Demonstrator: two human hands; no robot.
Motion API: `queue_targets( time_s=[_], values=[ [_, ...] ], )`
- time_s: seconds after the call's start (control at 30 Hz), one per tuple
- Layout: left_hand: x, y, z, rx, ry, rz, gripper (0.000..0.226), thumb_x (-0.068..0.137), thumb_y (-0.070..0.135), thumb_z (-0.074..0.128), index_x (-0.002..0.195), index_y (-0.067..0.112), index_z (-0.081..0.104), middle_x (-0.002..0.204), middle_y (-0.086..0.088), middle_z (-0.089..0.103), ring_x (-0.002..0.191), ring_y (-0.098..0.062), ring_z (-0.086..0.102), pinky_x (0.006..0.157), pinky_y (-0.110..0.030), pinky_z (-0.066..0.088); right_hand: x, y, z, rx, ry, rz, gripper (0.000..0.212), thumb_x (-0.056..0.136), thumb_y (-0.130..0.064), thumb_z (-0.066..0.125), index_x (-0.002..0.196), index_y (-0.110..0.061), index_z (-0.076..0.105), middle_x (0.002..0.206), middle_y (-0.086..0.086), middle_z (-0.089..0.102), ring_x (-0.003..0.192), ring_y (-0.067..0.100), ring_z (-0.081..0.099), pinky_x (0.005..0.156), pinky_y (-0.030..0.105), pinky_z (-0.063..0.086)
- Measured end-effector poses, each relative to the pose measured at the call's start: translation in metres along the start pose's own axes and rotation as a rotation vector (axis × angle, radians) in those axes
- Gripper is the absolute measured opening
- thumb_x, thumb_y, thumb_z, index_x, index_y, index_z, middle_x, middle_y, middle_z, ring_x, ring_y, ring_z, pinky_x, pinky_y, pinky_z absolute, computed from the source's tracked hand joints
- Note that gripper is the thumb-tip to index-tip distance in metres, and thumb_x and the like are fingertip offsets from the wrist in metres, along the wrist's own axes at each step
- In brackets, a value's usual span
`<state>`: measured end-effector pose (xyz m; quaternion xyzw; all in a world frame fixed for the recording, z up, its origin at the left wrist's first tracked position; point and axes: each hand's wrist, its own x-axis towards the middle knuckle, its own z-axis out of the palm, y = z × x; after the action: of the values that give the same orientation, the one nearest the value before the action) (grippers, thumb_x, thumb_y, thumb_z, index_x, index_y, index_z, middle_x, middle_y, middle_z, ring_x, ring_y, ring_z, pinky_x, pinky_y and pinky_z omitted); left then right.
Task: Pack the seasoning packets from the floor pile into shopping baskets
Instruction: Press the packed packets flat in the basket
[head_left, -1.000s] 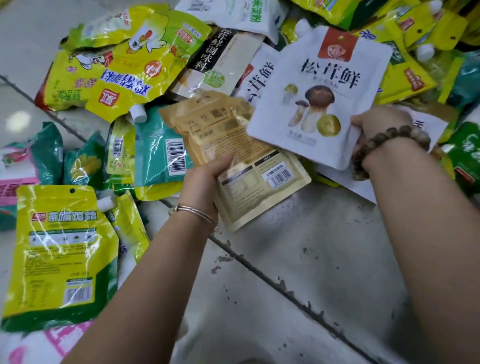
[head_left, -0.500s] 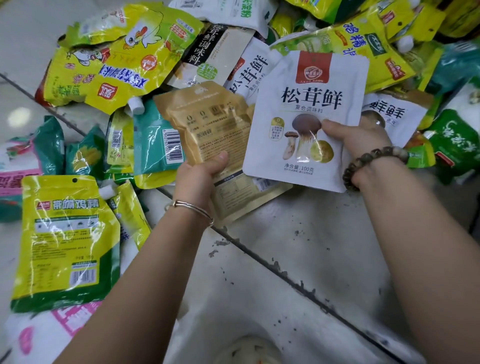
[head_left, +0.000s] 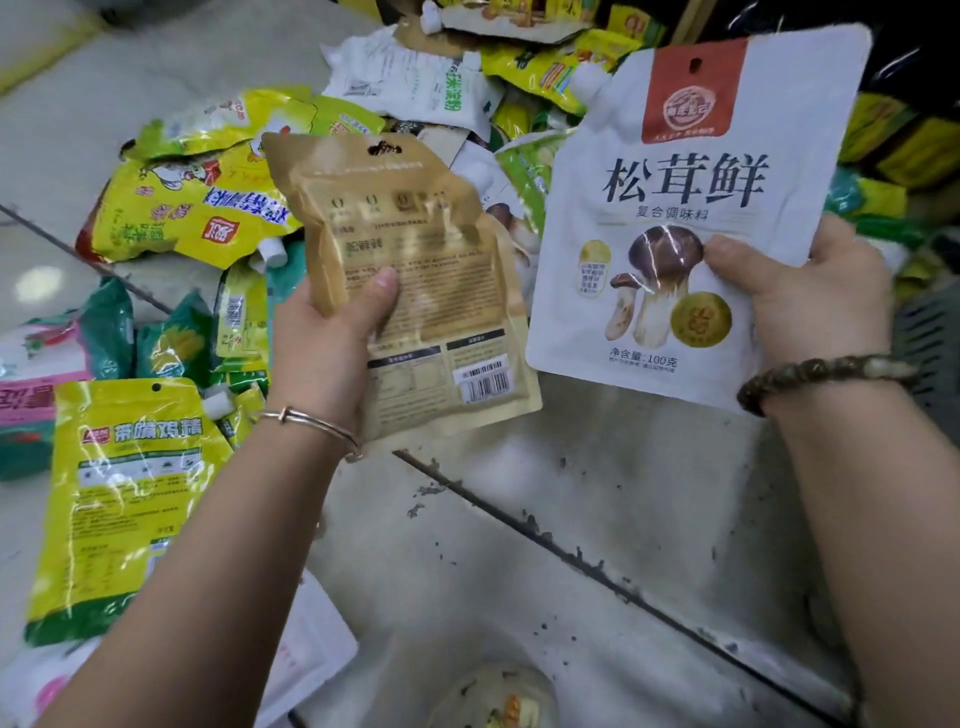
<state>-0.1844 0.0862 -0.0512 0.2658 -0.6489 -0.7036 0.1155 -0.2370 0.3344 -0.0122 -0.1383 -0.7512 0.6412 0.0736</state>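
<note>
Pale tiled floor (head_left: 597, 519), stained along a dark grout line. The pile of seasoning packets (head_left: 197, 218) lies far and left. The left hand (head_left: 322, 348) grips a tan packet (head_left: 436, 312), back label showing, thumb curled across it. The right hand (head_left: 815, 301) pinches a white mushroom-print packet (head_left: 675, 197) at its right edge. Both packets are held side by side above the floor.

The white packet (head_left: 691, 291) has a rust-red block up top, big black characters, and brown mushrooms next to an olive-gold disc. The tan packet (head_left: 431, 291) is kraft brown with dark fine print and a white barcode patch. The yellow packet (head_left: 124, 499) has a green band along the bottom. The floor (head_left: 649, 467) is pale grey with dark specks and a dark grout line. The bead bracelet (head_left: 821, 371) is mottled brown.
</note>
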Motion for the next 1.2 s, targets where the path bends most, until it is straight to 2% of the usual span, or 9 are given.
queue_targets(
  time_s=[0.17,0.3,0.47,0.63,0.77,0.83,0.97,1.07,1.2],
  values=[
    [-0.009,0.031,0.004,0.01,-0.047,0.11,0.01,0.086,0.011,0.063,0.092,0.019,0.066,0.083,0.01,0.069,0.072,-0.001,0.067,0.066,-0.016,0.052,-0.019,-0.043,-0.006,-0.028,0.026,-0.127,0.025,0.078,-0.004,0.071,0.081,-0.028,0.064,0.084,-0.016,0.069,0.08,0.004,0.069,0.068,0.022,0.055],
    [-0.013,0.057,0.008,-0.018,-0.046,0.153,0.012,0.085,0.013,0.065,0.096,0.016,0.068,0.085,0.007,0.071,0.077,-0.008,0.068,0.071,-0.023,0.055,-0.031,-0.077,-0.014,-0.04,0.08,-0.173,0.022,0.079,-0.006,0.071,0.087,-0.025,0.065,0.085,-0.014,0.069,0.08,0.005,0.069,0.07,0.025,0.057],
    [-0.021,0.092,0.014,-0.074,-0.099,0.207,0.004,0.084,0.017,0.066,0.084,0.02,0.069,0.076,0.015,0.072,0.075,-0.006,0.068,0.071,-0.027,0.052,-0.046,-0.116,-0.028,-0.001,0.156,-0.202,0.023,0.078,-0.003,0.07,0.082,-0.025,0.065,0.082,-0.012,0.07,0.076,0.008,0.069,0.068,0.028,0.059],
    [-0.033,0.129,0.028,-0.195,-0.197,0.229,0.004,0.085,0.017,0.065,0.086,0.018,0.068,0.074,0.013,0.073,0.071,-0.005,0.069,0.062,-0.021,0.055,-0.068,-0.155,-0.049,0.065,0.235,-0.232,0.021,0.077,0.002,0.069,0.085,-0.017,0.067,0.081,-0.004,0.074,0.076,0.013,0.07,0.071,0.036,0.059],
    [-0.044,0.159,0.044,-0.257,-0.283,0.241,0.004,0.079,0.024,0.07,0.081,0.022,0.071,0.08,0.009,0.074,0.079,-0.013,0.071,0.078,-0.039,0.055,-0.094,-0.183,-0.071,0.116,0.296,-0.289,0.021,0.08,0.002,0.067,0.089,-0.017,0.069,0.089,-0.001,0.075,0.085,0.021,0.071,0.079,0.047,0.057],
    [-0.055,0.174,0.055,-0.312,-0.339,0.231,0.004,0.082,0.023,0.067,0.081,0.022,0.07,0.079,0.008,0.074,0.075,-0.013,0.071,0.073,-0.045,0.057,-0.107,-0.194,-0.087,0.133,0.325,-0.303,0.018,0.081,-0.001,0.066,0.09,-0.017,0.069,0.09,0.0,0.074,0.086,0.023,0.071,0.079,0.049,0.056],
    [-0.082,0.199,0.079,-0.378,-0.498,0.206,0.009,0.083,0.022,0.062,0.083,0.015,0.069,0.083,0.001,0.075,0.078,-0.019,0.072,0.067,-0.045,0.058,-0.123,-0.217,-0.129,0.161,0.347,-0.304,0.017,0.082,-0.002,0.062,0.093,-0.013,0.068,0.087,0.003,0.075,0.074,0.022,0.072,0.06,0.037,0.057],
    [-0.101,0.211,0.097,-0.422,-0.616,0.138,0.011,0.084,0.02,0.061,0.08,0.012,0.067,0.072,0.002,0.074,0.068,-0.015,0.071,0.055,-0.033,0.058,-0.127,-0.234,-0.164,0.196,0.325,-0.271,0.018,0.083,-0.001,0.055,0.094,-0.011,0.065,0.077,0.004,0.074,0.06,0.017,0.07,0.047,0.029,0.053],
    [-0.123,0.217,0.127,-0.399,-0.758,0.044,0.018,0.089,0.023,0.056,0.082,0.013,0.069,0.077,0.001,0.074,0.07,-0.014,0.071,0.063,-0.032,0.057,-0.118,-0.246,-0.215,0.13,0.352,-0.218,0.018,0.085,-0.002,0.053,0.095,-0.011,0.065,0.08,0.004,0.074,0.061,0.018,0.07,0.048,0.03,0.055]
  ],
)
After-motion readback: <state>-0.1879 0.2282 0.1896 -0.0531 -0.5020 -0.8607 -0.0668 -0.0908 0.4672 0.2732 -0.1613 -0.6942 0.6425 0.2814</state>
